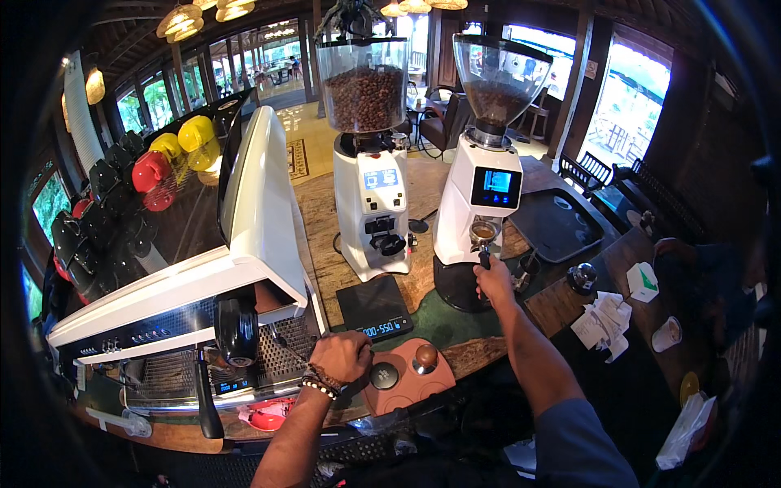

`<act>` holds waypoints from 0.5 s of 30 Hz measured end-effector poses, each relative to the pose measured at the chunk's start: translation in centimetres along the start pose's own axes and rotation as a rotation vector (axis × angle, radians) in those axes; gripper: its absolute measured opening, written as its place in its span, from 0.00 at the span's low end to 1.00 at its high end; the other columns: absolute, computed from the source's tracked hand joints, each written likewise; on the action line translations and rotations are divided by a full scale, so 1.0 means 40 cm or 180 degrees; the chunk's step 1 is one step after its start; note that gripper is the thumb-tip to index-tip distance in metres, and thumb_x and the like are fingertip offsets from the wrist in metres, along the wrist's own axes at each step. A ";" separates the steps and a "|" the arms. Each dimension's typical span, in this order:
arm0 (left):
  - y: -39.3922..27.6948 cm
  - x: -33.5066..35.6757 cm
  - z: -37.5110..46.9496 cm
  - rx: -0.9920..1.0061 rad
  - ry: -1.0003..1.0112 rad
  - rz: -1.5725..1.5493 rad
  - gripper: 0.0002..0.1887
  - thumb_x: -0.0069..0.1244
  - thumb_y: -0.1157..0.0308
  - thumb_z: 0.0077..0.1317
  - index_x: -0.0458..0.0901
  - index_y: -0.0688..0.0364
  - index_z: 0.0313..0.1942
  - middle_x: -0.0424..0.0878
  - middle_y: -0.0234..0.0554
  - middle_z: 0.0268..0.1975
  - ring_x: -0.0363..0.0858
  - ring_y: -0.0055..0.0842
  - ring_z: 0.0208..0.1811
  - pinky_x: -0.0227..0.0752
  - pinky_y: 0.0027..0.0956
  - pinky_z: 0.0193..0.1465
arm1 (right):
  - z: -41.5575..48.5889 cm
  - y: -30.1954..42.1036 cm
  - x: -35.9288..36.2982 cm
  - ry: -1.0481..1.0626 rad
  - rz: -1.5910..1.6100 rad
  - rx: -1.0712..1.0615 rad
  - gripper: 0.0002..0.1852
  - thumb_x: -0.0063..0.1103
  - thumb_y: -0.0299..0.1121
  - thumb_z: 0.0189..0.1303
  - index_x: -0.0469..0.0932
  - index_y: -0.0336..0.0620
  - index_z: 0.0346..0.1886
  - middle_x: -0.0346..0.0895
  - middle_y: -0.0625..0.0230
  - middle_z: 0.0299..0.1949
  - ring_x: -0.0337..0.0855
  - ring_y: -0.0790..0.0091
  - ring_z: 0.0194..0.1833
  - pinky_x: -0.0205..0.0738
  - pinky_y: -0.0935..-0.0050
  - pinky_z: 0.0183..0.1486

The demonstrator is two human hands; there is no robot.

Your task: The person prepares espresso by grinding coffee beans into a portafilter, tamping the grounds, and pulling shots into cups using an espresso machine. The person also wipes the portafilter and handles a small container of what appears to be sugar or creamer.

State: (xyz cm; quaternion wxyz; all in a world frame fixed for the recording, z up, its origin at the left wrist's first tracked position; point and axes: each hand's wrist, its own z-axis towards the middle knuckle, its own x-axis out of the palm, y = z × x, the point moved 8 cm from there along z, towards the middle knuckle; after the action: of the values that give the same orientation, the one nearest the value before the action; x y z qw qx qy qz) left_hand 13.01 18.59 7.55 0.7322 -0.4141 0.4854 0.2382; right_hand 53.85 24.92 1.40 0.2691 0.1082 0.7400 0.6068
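My right hand (495, 280) grips the black handle of a portafilter (485, 233), whose basket sits under the spout of the right white coffee grinder (467, 189). Brown ground coffee shows in that basket. My left hand (341, 355) is curled near the front edge of a black digital scale (373, 305) with a lit display. Whether its fingers hold anything is hidden. Close to its right lies a terracotta-coloured tamping mat (407, 390), carrying a round black-topped coffee distributor (384, 375) and a wooden-handled tamper (426, 357).
A white espresso machine (268, 183) fills the left, with cups on top. Another grinder (372, 207) holds beans. Rightward are a black tray (555, 222), paper slips (604, 323), a plastic cup (666, 334) and another person's arm (677, 249). A red cloth (268, 415) lies in front.
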 end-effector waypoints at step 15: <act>0.003 0.006 -0.003 0.0147 -0.0103 -0.0024 0.11 0.56 0.61 0.68 0.89 0.56 0.43 0.92 0.47 0.42 0.91 0.48 0.42 0.85 0.50 0.46 | -0.003 0.001 0.024 -0.0293 -0.1423 -0.0104 0.20 0.59 0.40 0.75 0.71 0.28 0.52 0.86 0.48 0.29 0.90 0.51 0.27 0.85 0.51 0.34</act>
State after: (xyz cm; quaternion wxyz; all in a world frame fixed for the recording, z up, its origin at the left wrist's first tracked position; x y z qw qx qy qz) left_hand 12.93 18.55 7.27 0.7502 -0.3951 0.4773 0.2308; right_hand 53.00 25.30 1.20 0.4320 -0.0353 0.7226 0.5384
